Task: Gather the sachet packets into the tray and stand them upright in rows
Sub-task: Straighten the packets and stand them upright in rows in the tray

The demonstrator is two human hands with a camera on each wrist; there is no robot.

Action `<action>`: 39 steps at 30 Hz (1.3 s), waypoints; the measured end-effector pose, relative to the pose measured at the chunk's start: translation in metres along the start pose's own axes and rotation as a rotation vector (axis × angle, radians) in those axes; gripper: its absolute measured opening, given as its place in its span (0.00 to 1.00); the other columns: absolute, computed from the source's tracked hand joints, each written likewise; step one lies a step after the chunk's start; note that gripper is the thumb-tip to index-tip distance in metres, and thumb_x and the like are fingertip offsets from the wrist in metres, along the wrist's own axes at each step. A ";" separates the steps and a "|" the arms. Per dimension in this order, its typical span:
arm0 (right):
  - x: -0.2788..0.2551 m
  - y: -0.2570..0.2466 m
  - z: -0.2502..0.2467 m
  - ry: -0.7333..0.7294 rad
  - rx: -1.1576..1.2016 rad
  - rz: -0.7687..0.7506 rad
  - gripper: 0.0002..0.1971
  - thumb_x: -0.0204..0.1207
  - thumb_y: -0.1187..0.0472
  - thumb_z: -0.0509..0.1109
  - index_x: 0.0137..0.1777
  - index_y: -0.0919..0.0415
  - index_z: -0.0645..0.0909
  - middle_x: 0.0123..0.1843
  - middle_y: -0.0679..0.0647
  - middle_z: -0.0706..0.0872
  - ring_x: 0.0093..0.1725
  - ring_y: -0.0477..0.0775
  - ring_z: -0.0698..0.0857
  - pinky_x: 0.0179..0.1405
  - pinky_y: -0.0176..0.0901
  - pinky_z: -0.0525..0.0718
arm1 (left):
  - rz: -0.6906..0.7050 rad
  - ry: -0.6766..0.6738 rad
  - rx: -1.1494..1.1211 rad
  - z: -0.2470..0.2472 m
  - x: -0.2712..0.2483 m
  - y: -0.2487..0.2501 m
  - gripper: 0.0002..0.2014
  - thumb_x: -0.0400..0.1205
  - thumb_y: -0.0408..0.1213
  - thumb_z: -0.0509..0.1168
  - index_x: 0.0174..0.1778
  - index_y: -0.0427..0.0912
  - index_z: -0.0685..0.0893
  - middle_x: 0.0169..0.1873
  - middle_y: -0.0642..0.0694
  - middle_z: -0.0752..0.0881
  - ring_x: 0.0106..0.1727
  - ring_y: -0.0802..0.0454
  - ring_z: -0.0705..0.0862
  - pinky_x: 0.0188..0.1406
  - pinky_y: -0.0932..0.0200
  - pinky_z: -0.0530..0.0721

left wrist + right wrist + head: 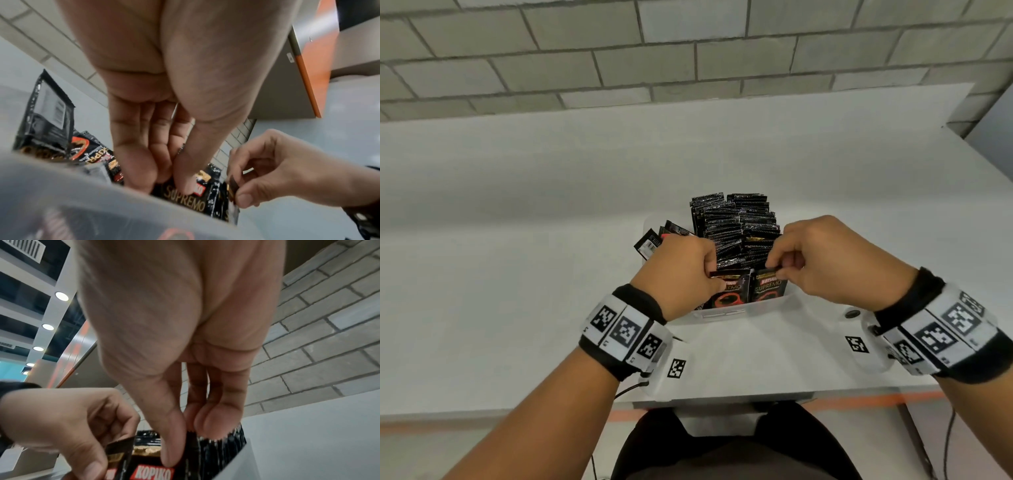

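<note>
Lower frame: left hand and right hand each pinch a sachet top, steadying it upright in the tray.

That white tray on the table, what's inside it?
The tray holds black sachet packets standing upright in rows; both hands pinch the nearest ones. A few lean loosely at its left side. Its bottom is covered.

We are reading "SUPREMO" in gold on the two front sachets standing in the tray, and "KOPIKO" in white on a red label on the right-hand sachet. We are seeing black-and-white square markers on both wristbands, bearing no words.
</note>
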State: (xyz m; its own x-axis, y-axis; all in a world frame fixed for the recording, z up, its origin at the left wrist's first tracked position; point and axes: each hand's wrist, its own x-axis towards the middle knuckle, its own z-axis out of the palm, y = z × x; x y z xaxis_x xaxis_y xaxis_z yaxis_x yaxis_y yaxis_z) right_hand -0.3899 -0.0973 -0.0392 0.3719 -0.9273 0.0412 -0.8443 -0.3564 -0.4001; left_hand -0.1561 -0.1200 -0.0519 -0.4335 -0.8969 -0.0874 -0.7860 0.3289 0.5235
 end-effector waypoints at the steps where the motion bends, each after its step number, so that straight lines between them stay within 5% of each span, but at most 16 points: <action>1: 0.000 -0.002 0.003 -0.036 0.002 0.029 0.13 0.69 0.63 0.83 0.48 0.44 0.89 0.34 0.42 0.85 0.35 0.39 0.83 0.40 0.40 0.84 | -0.006 -0.023 0.023 0.003 0.000 0.000 0.13 0.76 0.42 0.80 0.39 0.45 0.80 0.34 0.48 0.87 0.38 0.50 0.86 0.40 0.57 0.84; 4: -0.001 -0.005 0.005 -0.018 0.060 0.062 0.20 0.65 0.58 0.87 0.52 0.42 0.84 0.39 0.40 0.84 0.37 0.39 0.81 0.40 0.42 0.84 | -0.011 -0.030 0.038 0.006 0.000 0.001 0.17 0.74 0.42 0.81 0.41 0.45 0.77 0.35 0.46 0.87 0.38 0.48 0.86 0.45 0.49 0.86; 8: 0.003 -0.006 0.002 0.026 0.080 0.006 0.30 0.62 0.53 0.88 0.63 0.39 0.81 0.53 0.35 0.76 0.49 0.25 0.76 0.45 0.26 0.72 | -0.018 0.036 -0.020 0.000 -0.002 -0.002 0.28 0.66 0.43 0.86 0.48 0.45 0.73 0.41 0.50 0.81 0.41 0.54 0.80 0.36 0.63 0.76; 12: 0.011 -0.005 0.004 -0.050 0.050 -0.018 0.28 0.64 0.55 0.87 0.65 0.40 0.85 0.58 0.37 0.81 0.52 0.35 0.77 0.56 0.40 0.79 | -0.085 -0.020 -0.088 0.002 0.003 -0.006 0.29 0.65 0.39 0.87 0.50 0.48 0.75 0.44 0.51 0.83 0.41 0.56 0.82 0.39 0.61 0.78; 15: 0.016 0.001 -0.002 -0.064 0.029 0.016 0.26 0.64 0.60 0.88 0.61 0.43 0.88 0.56 0.40 0.85 0.48 0.37 0.77 0.49 0.32 0.77 | -0.067 -0.090 -0.077 0.007 0.010 -0.004 0.25 0.68 0.34 0.85 0.44 0.50 0.73 0.39 0.50 0.83 0.38 0.54 0.80 0.37 0.60 0.77; 18: 0.017 0.005 -0.007 -0.046 0.036 0.032 0.25 0.60 0.64 0.89 0.55 0.45 0.87 0.49 0.38 0.79 0.44 0.27 0.78 0.41 0.20 0.72 | -0.055 -0.110 -0.068 0.007 0.015 -0.002 0.25 0.69 0.33 0.84 0.42 0.50 0.71 0.40 0.50 0.82 0.39 0.53 0.79 0.38 0.58 0.78; 20: 0.016 0.006 -0.004 -0.056 0.030 0.009 0.24 0.59 0.65 0.89 0.50 0.44 0.85 0.47 0.38 0.77 0.45 0.29 0.79 0.42 0.24 0.75 | -0.051 -0.119 -0.075 0.006 0.017 -0.002 0.27 0.69 0.33 0.85 0.40 0.51 0.69 0.38 0.50 0.80 0.36 0.55 0.77 0.38 0.57 0.77; 24: 0.013 0.004 0.006 -0.092 0.010 -0.027 0.22 0.58 0.58 0.89 0.47 0.42 0.81 0.47 0.39 0.78 0.49 0.44 0.77 0.50 0.50 0.82 | -0.031 -0.125 -0.093 0.004 0.014 -0.004 0.30 0.67 0.37 0.86 0.39 0.51 0.66 0.36 0.48 0.82 0.32 0.56 0.76 0.32 0.60 0.72; 27: 0.011 0.003 0.006 -0.058 0.051 -0.046 0.21 0.57 0.52 0.89 0.46 0.42 0.81 0.46 0.40 0.79 0.47 0.42 0.77 0.48 0.48 0.82 | -0.020 -0.096 -0.110 -0.003 0.007 -0.006 0.31 0.64 0.39 0.88 0.40 0.50 0.66 0.36 0.47 0.86 0.32 0.54 0.80 0.31 0.60 0.76; 32: 0.008 -0.002 0.004 -0.108 0.156 -0.047 0.17 0.59 0.57 0.90 0.37 0.46 0.82 0.36 0.43 0.83 0.38 0.43 0.81 0.35 0.32 0.76 | -0.017 -0.107 -0.172 -0.005 0.002 -0.012 0.26 0.67 0.31 0.85 0.38 0.44 0.70 0.33 0.47 0.92 0.35 0.53 0.91 0.37 0.54 0.86; 34: 0.008 -0.001 0.005 -0.132 0.158 -0.009 0.16 0.60 0.58 0.90 0.35 0.47 0.83 0.33 0.44 0.85 0.35 0.41 0.81 0.33 0.31 0.76 | -0.013 -0.118 -0.155 -0.002 0.003 -0.013 0.23 0.69 0.31 0.84 0.37 0.44 0.71 0.33 0.49 0.93 0.36 0.58 0.91 0.39 0.58 0.85; 39: 0.008 -0.002 -0.005 -0.070 0.262 0.018 0.15 0.58 0.58 0.91 0.38 0.47 0.86 0.36 0.43 0.87 0.33 0.44 0.84 0.35 0.36 0.82 | 0.003 -0.144 -0.124 -0.004 -0.001 -0.015 0.17 0.74 0.29 0.80 0.35 0.47 0.76 0.35 0.50 0.93 0.39 0.56 0.92 0.50 0.48 0.89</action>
State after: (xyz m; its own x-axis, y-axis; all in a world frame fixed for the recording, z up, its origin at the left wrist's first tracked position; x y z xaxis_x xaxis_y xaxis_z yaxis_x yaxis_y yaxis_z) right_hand -0.3871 -0.1042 -0.0338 0.3909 -0.9200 -0.0280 -0.7258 -0.2894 -0.6241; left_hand -0.1416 -0.1251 -0.0560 -0.5017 -0.8413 -0.2012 -0.7277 0.2847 0.6240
